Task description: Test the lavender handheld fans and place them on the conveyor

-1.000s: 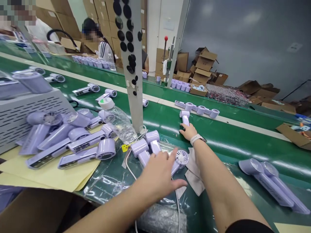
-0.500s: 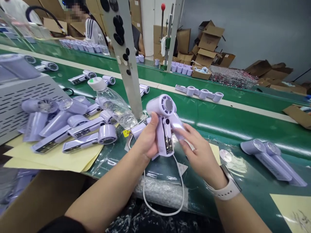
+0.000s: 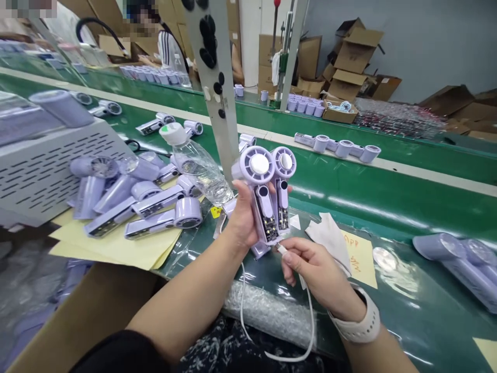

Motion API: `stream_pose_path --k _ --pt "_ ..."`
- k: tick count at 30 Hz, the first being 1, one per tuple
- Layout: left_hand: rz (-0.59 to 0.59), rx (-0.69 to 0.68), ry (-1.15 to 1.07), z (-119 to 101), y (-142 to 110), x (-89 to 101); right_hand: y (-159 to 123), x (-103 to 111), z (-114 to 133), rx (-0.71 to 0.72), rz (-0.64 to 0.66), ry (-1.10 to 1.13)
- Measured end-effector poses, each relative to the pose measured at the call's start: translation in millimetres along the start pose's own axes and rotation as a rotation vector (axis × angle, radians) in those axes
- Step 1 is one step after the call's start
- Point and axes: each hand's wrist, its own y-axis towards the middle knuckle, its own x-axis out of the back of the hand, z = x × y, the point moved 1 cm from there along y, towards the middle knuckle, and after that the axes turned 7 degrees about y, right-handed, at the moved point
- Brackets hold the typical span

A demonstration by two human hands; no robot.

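Note:
My left hand (image 3: 244, 220) is closed around two lilac handheld fans, held upright side by side over the bench. The nearer fan (image 3: 259, 165) and the farther fan (image 3: 284, 161) both face me, and their handles show exposed circuit boards. My right hand (image 3: 314, 269) pinches the plug (image 3: 282, 250) of a white cable (image 3: 311, 316) at the bottom of the nearer fan's handle. Whether the plug is inserted I cannot tell. The cable loops below my hands.
More lilac fans (image 3: 155, 202) lie piled on yellow paper (image 3: 116, 248) at the left, beside a perforated metal box (image 3: 77, 171). A water bottle (image 3: 202, 171) leans by a metal post (image 3: 221, 114). Fans (image 3: 446, 254) also lie at the right. Bubble wrap (image 3: 272, 308) lies at the front edge.
My right hand has moved from beside the fans down to their base and now holds the cable plug. The second fan has come alongside the first, both facing me. The view has shifted left.

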Motion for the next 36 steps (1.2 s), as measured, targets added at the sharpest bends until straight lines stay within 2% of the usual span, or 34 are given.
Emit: stream_pose_path --k 2,7,11,14,17,19,21,26,31,36 --pt "-0.019 -0.035 -0.015 0 -1 -1.9 -1 -6 1 0.027 -0.018 0.121" --pt "-0.021 -0.067 -0.001 1 -5 -11.4 -2 -24 -9 0.164 -0.185 0.145" --pt "-0.043 -0.072 -0.018 8 -9 -15.6 -7 -32 -17 0.165 -0.201 0.253" --pt "-0.054 -0.071 -0.01 10 -10 -17.4 -9 -30 -15 0.241 -0.228 0.094" --pt "-0.105 -0.045 -0.068 6 -10 -17.8 -9 -25 -8 0.396 -0.206 -0.111" --pt "-0.14 -0.01 -0.133 2 -10 -17.5 -8 -23 -5 0.475 -0.203 -0.154" --pt "-0.14 0.007 -0.158 -1 -10 -17.2 -6 -23 -4 0.457 -0.234 -0.144" --pt "-0.068 -0.014 -0.121 -7 -15 -17.2 -7 -23 -7 0.305 -0.332 -0.042" --pt "-0.019 -0.059 -0.092 -5 -19 -18.5 -11 -26 -12 0.193 -0.295 0.146" --pt "-0.061 -0.105 0.004 1 -22 -22.5 -11 -30 -17 0.187 -0.362 0.283"
